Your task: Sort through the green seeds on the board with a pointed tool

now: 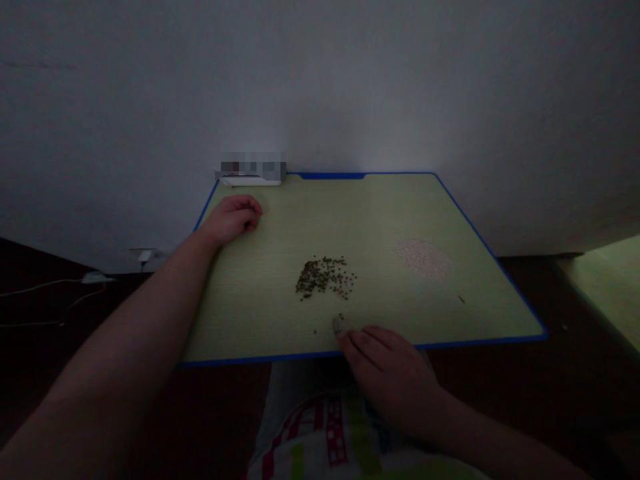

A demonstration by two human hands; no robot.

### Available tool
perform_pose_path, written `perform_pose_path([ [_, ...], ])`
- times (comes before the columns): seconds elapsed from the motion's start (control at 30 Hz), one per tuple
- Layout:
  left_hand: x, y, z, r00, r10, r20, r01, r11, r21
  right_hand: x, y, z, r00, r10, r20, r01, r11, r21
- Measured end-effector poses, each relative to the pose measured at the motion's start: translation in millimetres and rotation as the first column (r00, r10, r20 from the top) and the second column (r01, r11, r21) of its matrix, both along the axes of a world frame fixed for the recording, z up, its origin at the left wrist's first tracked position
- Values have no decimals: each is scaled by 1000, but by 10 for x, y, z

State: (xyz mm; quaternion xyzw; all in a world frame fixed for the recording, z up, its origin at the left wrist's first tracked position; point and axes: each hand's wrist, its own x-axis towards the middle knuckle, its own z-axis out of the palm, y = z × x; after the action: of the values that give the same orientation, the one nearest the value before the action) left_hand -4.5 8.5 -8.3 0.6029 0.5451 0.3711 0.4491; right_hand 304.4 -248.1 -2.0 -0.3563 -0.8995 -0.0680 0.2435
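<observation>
My left hand (234, 219) rests on the far left part of the folding table (345, 210), fingers curled in and no object visible in them. At the near edge, my right hand (387, 363) pinches a small pale, see-through piece (337, 325); its kind is too dim to make out. A few dark grains lie beside that piece. Just beyond it spreads a loose pile of small dark beans or seeds (320, 277) in the middle of the table. To the right is a flat patch of pale grains (425, 259), apart from both hands.
A white box-like object (253, 179), partly blurred out, stands at the back left corner. A thin brown sliver (461, 299) lies right of the pale grains. The wall (360, 87) borders the back edge. Cables and a plug (145, 256) are at the left.
</observation>
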Motion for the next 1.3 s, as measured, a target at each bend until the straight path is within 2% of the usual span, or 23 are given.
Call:
perform_pose_path([
  [0.2,20,7,11,1000,8,6,-8,1000,-13,250,-73,-118,998,-57,36,56,998,13],
  [0.37,19,10,3,1000,12,24,-11,1000,-15,394,3,-181,993,-113,40,109,991,82],
  [0.57,0,20,-15,999,-2,32,2,1000,-19,371,123,-112,1000,-16,-17,17,998,62],
  [0.77,-24,31,-44,1000,17,-10,-17,1000,-13,306,31,-70,1000,18,-18,-17,999,39],
  [0.97,-19,22,-39,1000,7,11,-7,1000,-8,163,-16,-79,999,51,-6,-51,999,-11],
  [1.17,6,13,-1,1000,0,8,0,1000,-16,268,120,-170,1000,-17,14,17,1000,-18],
  [1.3,16,14,0,1000,0,5,0,1000,-14,446,165,-119,998,-64,16,64,997,43],
])
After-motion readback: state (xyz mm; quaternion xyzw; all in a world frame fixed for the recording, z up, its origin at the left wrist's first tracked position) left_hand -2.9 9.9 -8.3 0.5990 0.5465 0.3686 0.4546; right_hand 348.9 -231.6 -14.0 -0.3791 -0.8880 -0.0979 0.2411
